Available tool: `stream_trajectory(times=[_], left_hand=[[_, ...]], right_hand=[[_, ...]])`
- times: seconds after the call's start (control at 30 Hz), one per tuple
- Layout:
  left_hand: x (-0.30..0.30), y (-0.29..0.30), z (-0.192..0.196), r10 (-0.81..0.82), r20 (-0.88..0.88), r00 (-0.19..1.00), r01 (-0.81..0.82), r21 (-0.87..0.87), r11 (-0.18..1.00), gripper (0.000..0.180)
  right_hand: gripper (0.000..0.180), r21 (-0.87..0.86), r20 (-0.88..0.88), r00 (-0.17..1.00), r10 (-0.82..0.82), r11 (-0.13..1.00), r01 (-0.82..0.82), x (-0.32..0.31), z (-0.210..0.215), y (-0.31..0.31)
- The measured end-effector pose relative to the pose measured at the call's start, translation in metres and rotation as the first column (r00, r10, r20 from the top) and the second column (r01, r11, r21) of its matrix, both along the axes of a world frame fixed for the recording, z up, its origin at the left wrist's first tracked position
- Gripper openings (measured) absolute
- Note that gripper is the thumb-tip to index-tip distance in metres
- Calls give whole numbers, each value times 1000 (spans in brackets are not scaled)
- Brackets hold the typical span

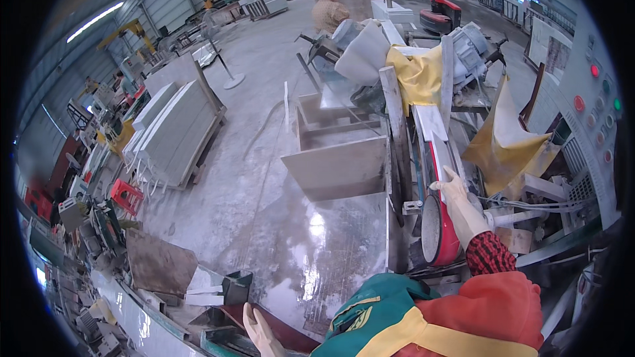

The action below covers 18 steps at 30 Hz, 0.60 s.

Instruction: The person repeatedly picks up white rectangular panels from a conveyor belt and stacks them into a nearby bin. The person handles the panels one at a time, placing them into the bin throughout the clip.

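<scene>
My right hand (461, 203) reaches forward over the belt end of a stone-working machine, fingers stretched and thumb apart. It is beside the red belt (448, 241) that runs round a grey wheel (431, 231); whether the fingertips touch the belt I cannot tell. A narrow white strip of stone (430, 123) lies farther up the belt, coming out from under a yellow cloth flap (418, 73). Low in the view, my left hand (262, 332) is held up with its fingers extended and nothing in it, close to a dark red board (281, 332).
A control panel (598, 106) with coloured buttons stands at right. Motors (471, 43) flank the machine. Left of it, upright boards (337, 168) enclose a bay on wet floor. Stacked white slabs (175, 135) and a red stool (127, 196) stand left; a co-worker (329, 10) is behind.
</scene>
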<state>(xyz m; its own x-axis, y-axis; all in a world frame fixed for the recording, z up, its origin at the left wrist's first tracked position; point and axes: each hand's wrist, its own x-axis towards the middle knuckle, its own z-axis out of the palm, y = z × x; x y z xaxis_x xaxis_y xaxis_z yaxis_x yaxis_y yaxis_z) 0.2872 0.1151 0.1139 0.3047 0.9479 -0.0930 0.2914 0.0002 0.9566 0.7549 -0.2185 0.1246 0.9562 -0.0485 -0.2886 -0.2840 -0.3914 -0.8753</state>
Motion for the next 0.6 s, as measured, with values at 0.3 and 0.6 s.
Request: stream_trajectory(times=[0.3,0.6], left_hand=[[120,-3,-9,-277,353,894,427,-480,766,51],[117,-30,20,259,427,866,14,-540,841,44]], right_hand=[[78,531,-36,911,410,780,-330,-102,-4,109],[77,-241,233,85,969,142,-960,-236,27,217]])
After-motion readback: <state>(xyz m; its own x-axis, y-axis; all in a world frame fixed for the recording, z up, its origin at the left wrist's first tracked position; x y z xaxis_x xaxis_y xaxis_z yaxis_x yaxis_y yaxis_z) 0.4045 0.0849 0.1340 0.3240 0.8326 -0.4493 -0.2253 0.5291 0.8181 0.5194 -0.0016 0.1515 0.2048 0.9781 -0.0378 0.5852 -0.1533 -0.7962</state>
